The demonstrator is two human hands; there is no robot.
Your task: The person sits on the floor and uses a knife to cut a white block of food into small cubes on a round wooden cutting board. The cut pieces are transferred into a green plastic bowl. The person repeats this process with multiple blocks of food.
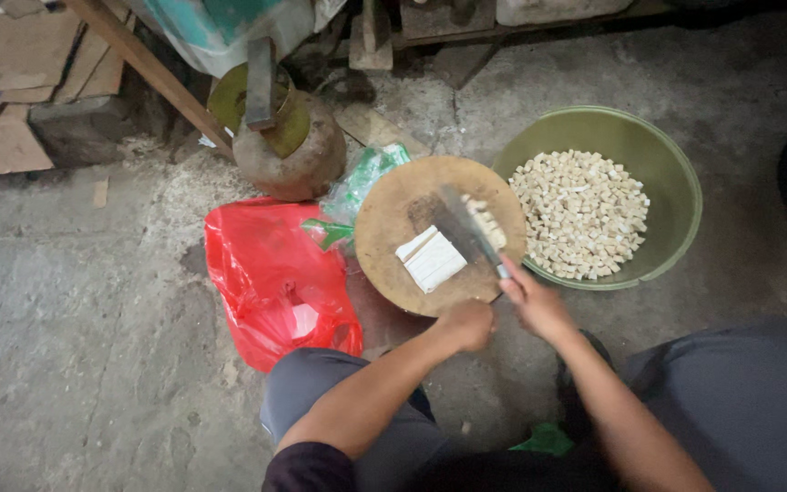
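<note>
While the right hand [532, 301] wraps tight round the knife [468, 230] handle, blade lies across the round wooden board [393, 255] w/ cut cubes just beside it. Left hand [466, 324] sits fisted at the board's near edge, gripping nothing visible; white block [431, 259] lies mid-board. Best keep that fist clear of the blade & slice evenly to match the cubes in the green basin [676, 182].

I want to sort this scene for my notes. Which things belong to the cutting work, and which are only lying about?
In use:
right hand holding knife
left hand at round wooden board
white block
green basin of white cubes

Lying about:
red plastic bag
rusty gas cylinder
cardboard
</note>
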